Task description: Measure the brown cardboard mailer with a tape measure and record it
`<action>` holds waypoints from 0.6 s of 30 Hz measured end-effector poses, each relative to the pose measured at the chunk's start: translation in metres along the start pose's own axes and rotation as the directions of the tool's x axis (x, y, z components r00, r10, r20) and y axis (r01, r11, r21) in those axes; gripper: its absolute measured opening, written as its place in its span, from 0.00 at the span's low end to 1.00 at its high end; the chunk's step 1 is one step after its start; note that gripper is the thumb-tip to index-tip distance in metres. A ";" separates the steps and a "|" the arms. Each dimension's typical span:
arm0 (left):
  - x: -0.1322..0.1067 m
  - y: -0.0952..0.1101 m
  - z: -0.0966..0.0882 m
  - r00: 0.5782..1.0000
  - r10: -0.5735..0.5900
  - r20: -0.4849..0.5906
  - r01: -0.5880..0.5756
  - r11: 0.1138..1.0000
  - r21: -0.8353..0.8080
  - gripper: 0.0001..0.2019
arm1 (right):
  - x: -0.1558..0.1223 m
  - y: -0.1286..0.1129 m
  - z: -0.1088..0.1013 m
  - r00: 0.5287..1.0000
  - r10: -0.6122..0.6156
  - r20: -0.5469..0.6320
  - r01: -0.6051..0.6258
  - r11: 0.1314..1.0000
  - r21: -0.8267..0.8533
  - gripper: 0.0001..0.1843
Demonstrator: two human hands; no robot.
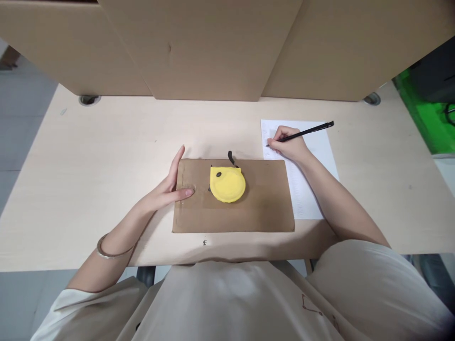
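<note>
A brown cardboard sheet lies flat on the desk in front of me. On it sits a yellow tape measure with a black strap at its top. My left hand rests at the cardboard's left edge, fingers stretched out, thumb lying on the sheet. My right hand is closed on a black pen, its tip touching a white paper sheet that lies partly under the cardboard's right edge.
The light wooden desk has a tall wooden partition along its back. Two round cable holes sit at the rear corners. A green object stands beyond the desk's right side.
</note>
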State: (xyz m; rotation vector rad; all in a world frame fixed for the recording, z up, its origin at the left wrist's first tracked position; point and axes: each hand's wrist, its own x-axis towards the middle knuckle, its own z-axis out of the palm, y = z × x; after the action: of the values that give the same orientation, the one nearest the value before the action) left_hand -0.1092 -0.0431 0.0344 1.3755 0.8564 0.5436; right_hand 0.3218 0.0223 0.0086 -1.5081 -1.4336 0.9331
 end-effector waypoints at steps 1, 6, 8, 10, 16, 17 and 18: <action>0.000 0.000 0.000 1.000 0.001 0.004 -0.001 1.000 -0.010 0.65 | 0.001 0.000 0.000 1.000 0.001 -0.009 -0.001 1.000 -0.009 0.20; 0.000 -0.003 -0.002 1.000 0.018 0.008 -0.018 1.000 0.014 0.65 | 0.000 0.002 -0.001 0.999 0.006 -0.031 -0.005 1.000 0.011 0.19; 0.000 -0.004 -0.002 1.000 0.024 0.012 -0.024 1.000 0.015 0.64 | -0.002 0.001 -0.001 1.000 0.002 -0.005 -0.002 0.999 0.049 0.20; 0.000 -0.005 -0.002 1.000 0.020 0.015 -0.020 1.000 0.015 0.64 | -0.004 0.001 -0.001 0.999 -0.005 0.039 0.002 0.998 0.057 0.20; 0.001 -0.006 -0.002 0.999 0.028 0.015 -0.028 1.000 0.014 0.64 | -0.002 0.000 -0.001 1.000 0.018 0.020 -0.018 1.000 -0.009 0.19; 0.001 -0.005 -0.002 1.000 0.031 0.006 -0.031 0.999 0.020 0.64 | -0.001 0.001 -0.001 1.000 0.020 0.010 -0.020 0.999 -0.026 0.18; 0.001 -0.005 -0.002 0.999 0.034 -0.004 -0.034 0.999 0.027 0.63 | 0.000 0.001 -0.001 1.000 0.016 -0.002 -0.017 0.999 -0.047 0.18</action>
State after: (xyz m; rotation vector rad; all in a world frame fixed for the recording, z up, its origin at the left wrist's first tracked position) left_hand -0.1109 -0.0415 0.0292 1.4156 0.8476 0.5628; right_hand 0.3233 0.0218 0.0082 -1.5567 -1.4526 0.9135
